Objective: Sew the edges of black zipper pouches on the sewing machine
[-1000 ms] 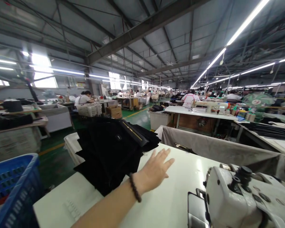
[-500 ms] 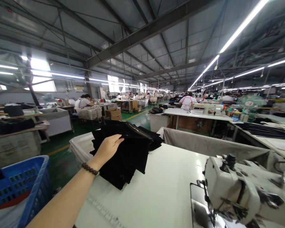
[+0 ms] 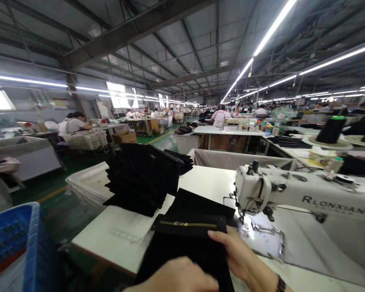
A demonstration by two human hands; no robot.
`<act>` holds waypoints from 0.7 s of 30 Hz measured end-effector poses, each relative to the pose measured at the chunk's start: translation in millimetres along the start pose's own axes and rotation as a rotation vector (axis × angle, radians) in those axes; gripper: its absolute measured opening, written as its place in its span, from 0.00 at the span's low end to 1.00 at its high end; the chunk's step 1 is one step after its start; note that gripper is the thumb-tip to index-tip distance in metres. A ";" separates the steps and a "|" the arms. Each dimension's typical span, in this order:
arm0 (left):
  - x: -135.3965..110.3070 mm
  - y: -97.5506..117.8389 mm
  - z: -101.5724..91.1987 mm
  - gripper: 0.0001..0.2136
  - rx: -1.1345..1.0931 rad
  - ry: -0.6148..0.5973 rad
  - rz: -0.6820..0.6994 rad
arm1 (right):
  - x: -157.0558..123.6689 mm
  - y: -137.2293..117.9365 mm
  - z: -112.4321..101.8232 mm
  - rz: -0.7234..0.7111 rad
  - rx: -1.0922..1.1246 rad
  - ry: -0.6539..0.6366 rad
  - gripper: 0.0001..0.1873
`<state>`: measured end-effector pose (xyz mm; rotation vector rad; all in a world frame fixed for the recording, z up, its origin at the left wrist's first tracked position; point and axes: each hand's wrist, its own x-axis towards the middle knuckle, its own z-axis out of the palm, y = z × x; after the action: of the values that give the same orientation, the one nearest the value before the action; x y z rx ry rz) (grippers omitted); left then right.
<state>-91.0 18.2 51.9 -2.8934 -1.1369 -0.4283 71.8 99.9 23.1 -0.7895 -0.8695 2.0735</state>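
A black fabric piece with a gold zipper (image 3: 185, 224) is held up in front of me over the white sewing table (image 3: 115, 239). My right hand (image 3: 235, 249) pinches its right edge, thumb on top. Low in the view, my left hand (image 3: 178, 275) lies over the lower part of the fabric, its fingers smeared by motion. Behind the held piece, a stack of black fabric pieces (image 3: 140, 174) rests at the table's far left end. To the right of my hands stands a white sewing machine (image 3: 261, 188).
A blue plastic basket (image 3: 30, 243) is at the lower left. Beyond the table are a cloth-lined bin (image 3: 213, 157), another sewing table (image 3: 228, 130) and a black thread cone (image 3: 331, 129). Co-workers sit farther off, one at the left (image 3: 73, 125).
My left hand has come off the black stack and back toward me. A zippered piece is now before me, gripped by my right hand, which has come into view. The view has turned right.
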 end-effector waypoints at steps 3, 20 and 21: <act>-3.5 -23.2 -26.2 0.23 0.013 0.022 -0.231 | -27.0 -0.9 -6.1 -0.032 -0.043 -0.096 0.17; -11.0 0.4 -60.0 0.32 0.391 0.309 0.110 | -130.9 -39.9 4.1 -0.288 -0.191 -0.117 0.20; -11.2 -1.5 -62.4 0.33 0.378 0.290 0.133 | -134.1 -42.5 3.0 -0.319 -0.278 -0.124 0.20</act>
<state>-115.5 5.4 109.0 -2.4635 -0.8660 -0.5400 158.0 11.8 90.8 -0.6196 -1.2841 1.7561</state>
